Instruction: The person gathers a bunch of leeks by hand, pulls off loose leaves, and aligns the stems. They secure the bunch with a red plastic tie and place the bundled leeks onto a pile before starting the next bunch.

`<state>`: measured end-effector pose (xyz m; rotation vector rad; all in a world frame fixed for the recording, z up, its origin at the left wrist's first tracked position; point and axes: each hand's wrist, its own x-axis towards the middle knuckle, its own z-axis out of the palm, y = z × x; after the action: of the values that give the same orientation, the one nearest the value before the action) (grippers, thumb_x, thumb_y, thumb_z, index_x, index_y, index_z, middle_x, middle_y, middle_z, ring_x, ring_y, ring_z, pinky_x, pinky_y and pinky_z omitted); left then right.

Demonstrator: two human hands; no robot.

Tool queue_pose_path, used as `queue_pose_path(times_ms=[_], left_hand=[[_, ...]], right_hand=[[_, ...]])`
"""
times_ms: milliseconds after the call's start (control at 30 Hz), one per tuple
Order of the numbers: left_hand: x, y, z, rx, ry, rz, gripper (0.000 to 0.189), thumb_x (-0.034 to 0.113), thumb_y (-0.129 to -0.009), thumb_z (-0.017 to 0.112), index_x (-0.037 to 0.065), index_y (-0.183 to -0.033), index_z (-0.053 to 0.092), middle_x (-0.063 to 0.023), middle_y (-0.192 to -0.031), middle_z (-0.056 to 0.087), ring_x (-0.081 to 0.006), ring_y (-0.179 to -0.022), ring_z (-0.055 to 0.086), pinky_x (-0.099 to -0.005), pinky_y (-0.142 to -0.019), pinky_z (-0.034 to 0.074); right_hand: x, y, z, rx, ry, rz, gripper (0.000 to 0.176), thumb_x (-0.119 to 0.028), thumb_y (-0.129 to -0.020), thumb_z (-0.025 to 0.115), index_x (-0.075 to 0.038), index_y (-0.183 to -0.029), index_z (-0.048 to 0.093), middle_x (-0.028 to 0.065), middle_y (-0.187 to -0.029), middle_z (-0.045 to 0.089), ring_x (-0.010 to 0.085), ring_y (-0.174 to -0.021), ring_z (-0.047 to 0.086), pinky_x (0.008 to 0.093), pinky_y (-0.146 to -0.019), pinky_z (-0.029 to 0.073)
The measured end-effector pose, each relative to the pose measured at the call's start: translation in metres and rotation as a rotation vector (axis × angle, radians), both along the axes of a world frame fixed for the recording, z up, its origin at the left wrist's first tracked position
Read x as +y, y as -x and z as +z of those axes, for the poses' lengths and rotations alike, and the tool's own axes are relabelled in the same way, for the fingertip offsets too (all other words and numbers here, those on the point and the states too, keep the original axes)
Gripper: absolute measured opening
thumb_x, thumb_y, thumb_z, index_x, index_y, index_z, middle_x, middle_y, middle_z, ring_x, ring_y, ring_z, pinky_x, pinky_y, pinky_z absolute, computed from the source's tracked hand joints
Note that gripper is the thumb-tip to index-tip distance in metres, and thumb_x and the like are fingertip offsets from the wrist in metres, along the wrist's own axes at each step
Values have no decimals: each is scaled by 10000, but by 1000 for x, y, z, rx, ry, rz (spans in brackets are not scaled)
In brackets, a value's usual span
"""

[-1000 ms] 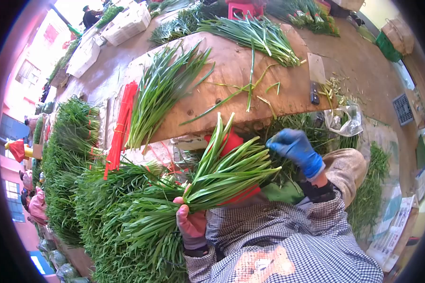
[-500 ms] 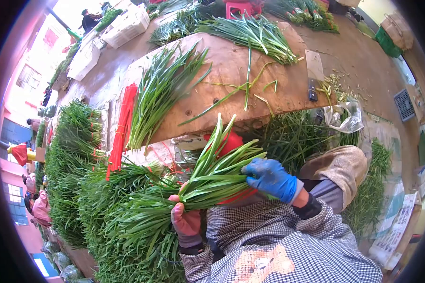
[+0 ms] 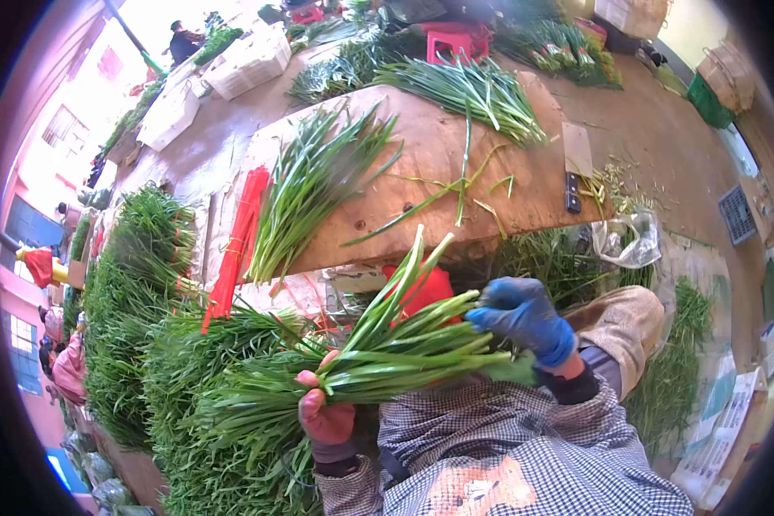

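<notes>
My bare left hand (image 3: 325,413) is closed around the middle of a bunch of garlic chives (image 3: 396,365). The pale stalk ends fan out to the right and the leafy tips hang left over a large green heap. My right hand (image 3: 525,320), in a blue glove, is beside the stalk ends with its fingers pinched together. Whatever lies between those fingertips is too small to make out. Beyond the bunch is a wooden board (image 3: 439,193) with a loose pile of chives (image 3: 314,193) on its left part and another pile (image 3: 469,90) at its far edge.
Red ties (image 3: 235,249) lie at the board's left edge. A broad-bladed knife (image 3: 574,163) rests at its right end. Tied bundles (image 3: 150,232) and a leafy heap (image 3: 224,404) stand left. A plastic bag (image 3: 625,234), pink stool (image 3: 454,41) and white crates (image 3: 249,62) surround the board.
My right hand has drawn back to the right, off the stalks it was touching. My left hand, with the bunch, has shifted slightly down and left. The view has tilted a little.
</notes>
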<state>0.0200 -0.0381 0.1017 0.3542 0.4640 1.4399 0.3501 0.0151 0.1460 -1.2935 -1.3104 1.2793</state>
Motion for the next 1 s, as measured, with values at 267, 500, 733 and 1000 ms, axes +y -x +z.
queue_pose_path(times_ms=[267,500,733,1000], left_hand=[[1,28,-10,166,183,-86,456,170,-832,627,137,-1276,526,-108,-1334,522,-283,-1254,481,-448,-1079,376],[9,9,6,128,136,89,344,115,-808,595,105,-1152,600,-183,-1359,516,-323,-1256,486,-517,-1084,369],[43,-50,92,244,-90,2,416,71,-854,569,66,-1271,564,-161,-1358,511,-283,-1267,475,-458,-1087,369],[60,-117,163,136,-149,-209,347,49,-911,604,59,-1249,526,-59,-1143,609,-210,-1074,583,-387,-977,440]], right_hand=[[-3,-30,-51,-715,-138,37,221,-235,-773,710,-57,-692,608,140,-683,581,312,-659,600,399,-609,467],[23,-9,-17,-549,-396,-5,445,-263,-749,777,-32,-1107,648,146,-1027,666,286,-911,660,356,-827,524],[19,106,55,-382,-719,436,1019,-266,-604,864,19,-1433,343,276,-1437,383,391,-1291,454,394,-1040,422],[24,69,74,-377,-715,0,799,-150,-564,845,-36,-1282,513,178,-957,660,364,-876,657,398,-752,531]])
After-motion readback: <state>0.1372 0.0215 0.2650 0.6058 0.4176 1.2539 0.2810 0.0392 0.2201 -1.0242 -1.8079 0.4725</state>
